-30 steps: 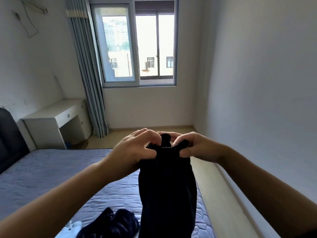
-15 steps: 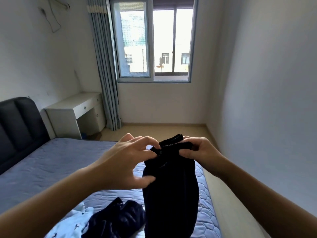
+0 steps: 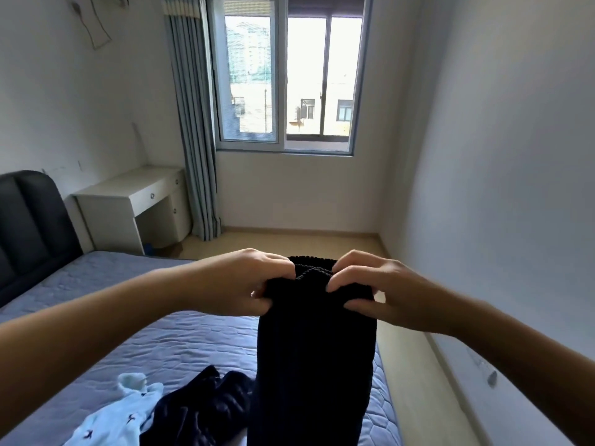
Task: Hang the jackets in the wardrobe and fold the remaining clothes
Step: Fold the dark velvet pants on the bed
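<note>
A black garment [image 3: 314,355] with a ribbed elastic top edge hangs in front of me over the bed [image 3: 167,329]. My left hand [image 3: 248,281] pinches the left side of that edge. My right hand [image 3: 373,288] pinches the right side, so the cloth hangs straight down between them. On the blue quilted bed below lie a dark navy garment [image 3: 199,410], crumpled, and a pale blue garment [image 3: 119,420] with small dark prints to its left. No wardrobe or jacket is in view.
A dark padded headboard [image 3: 29,226] stands at the left. A white desk [image 3: 135,204] sits in the far left corner beside a grey-blue curtain [image 3: 193,130] and a window [image 3: 286,82]. A strip of wooden floor [image 3: 415,365] runs between bed and right wall.
Both hands have drawn a little apart along the black garment's top edge, spreading it wider. My view has turned left, bringing the headboard and the pale blue garment further into sight.
</note>
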